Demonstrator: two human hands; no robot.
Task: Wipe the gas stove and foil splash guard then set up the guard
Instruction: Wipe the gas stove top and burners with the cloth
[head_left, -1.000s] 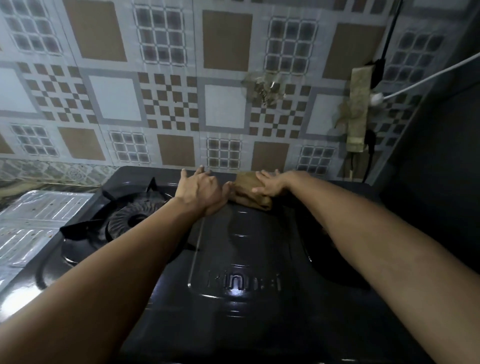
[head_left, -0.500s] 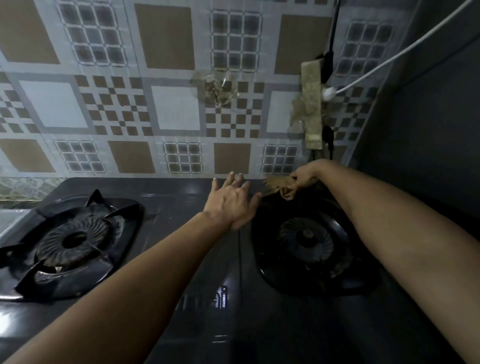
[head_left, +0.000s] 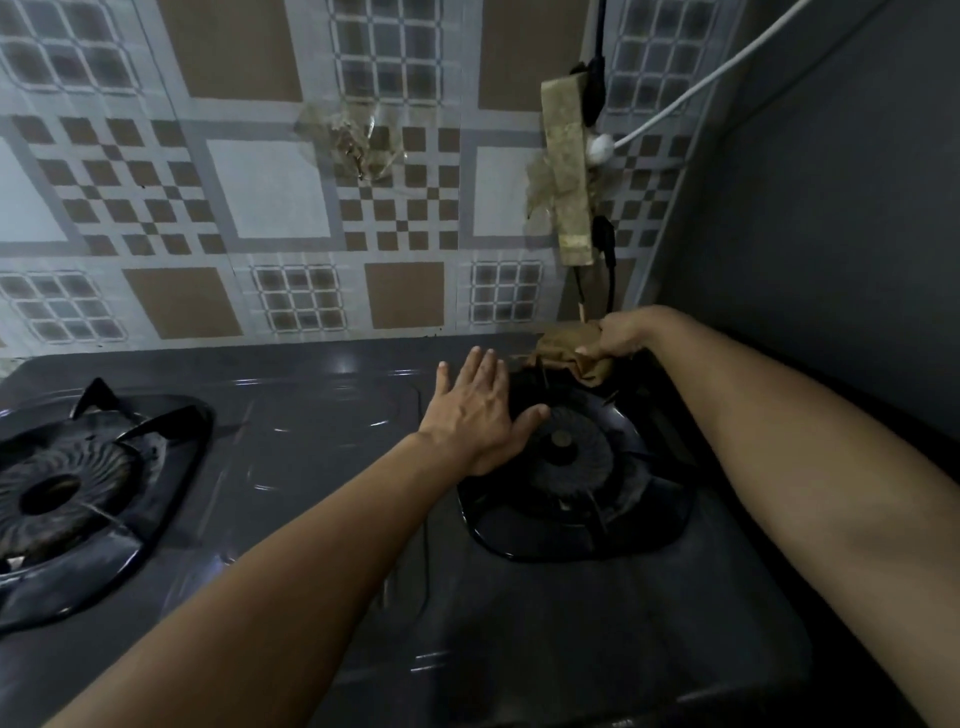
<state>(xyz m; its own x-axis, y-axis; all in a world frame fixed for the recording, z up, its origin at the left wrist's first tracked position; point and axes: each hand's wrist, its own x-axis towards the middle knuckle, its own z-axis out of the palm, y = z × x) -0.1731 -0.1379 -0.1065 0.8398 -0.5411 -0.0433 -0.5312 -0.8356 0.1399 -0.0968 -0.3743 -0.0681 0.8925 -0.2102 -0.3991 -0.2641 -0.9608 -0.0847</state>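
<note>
The black two-burner gas stove fills the lower view. My right hand grips a brown cloth at the stove's back right corner, just behind the right burner. My left hand lies flat with straight fingers on the stove top at the right burner's left rim. The left burner with its pan support sits at the far left. The foil splash guard is out of view.
A patterned tiled wall rises right behind the stove. A taped power strip with a white cable and black plugs hangs above the back right corner. A dark wall closes the right side.
The view has swung right, away from the foil guard. My right hand has carried the cloth from the stove's middle back to the back right corner; my left hand has followed toward the right burner.
</note>
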